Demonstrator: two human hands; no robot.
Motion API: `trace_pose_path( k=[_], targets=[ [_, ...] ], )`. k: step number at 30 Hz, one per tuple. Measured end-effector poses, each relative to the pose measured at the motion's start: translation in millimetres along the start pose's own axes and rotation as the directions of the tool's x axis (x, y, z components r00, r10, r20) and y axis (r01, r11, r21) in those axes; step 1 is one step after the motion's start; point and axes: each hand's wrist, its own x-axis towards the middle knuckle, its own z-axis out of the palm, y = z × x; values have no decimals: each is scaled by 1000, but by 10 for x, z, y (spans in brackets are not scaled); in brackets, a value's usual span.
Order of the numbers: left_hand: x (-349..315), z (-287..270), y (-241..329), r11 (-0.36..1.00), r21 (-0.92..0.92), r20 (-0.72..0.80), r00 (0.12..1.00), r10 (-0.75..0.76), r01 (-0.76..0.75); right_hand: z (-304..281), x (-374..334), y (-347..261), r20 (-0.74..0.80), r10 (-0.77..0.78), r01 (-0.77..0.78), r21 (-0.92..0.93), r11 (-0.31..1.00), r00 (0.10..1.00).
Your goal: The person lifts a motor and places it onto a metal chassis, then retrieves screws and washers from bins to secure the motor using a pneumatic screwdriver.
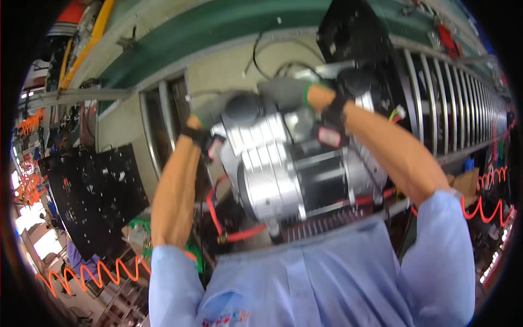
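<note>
A silver and black motor-like machine, with ribbed metal housings and a black middle section, lies right in front of my body. Both my hands wear grey gloves and are at its far side. My left hand is against a round black cap on the machine's far left, which partly covers it. My right hand reaches in from the right, just beyond the silver housing, close to the same cap. Motion blur smears the fingers of both hands, so any grip is unclear.
A roller conveyor runs off to the right, and a black box-shaped part stands at the back. A black panel is at the left. Coiled orange hoses hang at the left, red ones at the right. A red hose lies by the machine.
</note>
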Motion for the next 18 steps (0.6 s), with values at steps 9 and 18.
trace_pose_path(
  k=[9,18],
  targets=[
    [173,65,-58,915,-363,193,975,-109,174,-669,-598,-643,-385,271,-240,128,962,882],
    [27,142,306,970,-237,34,998,-54,60,-169,-1193,-1976,-215,-784,754,-216,620,583]
  ],
)
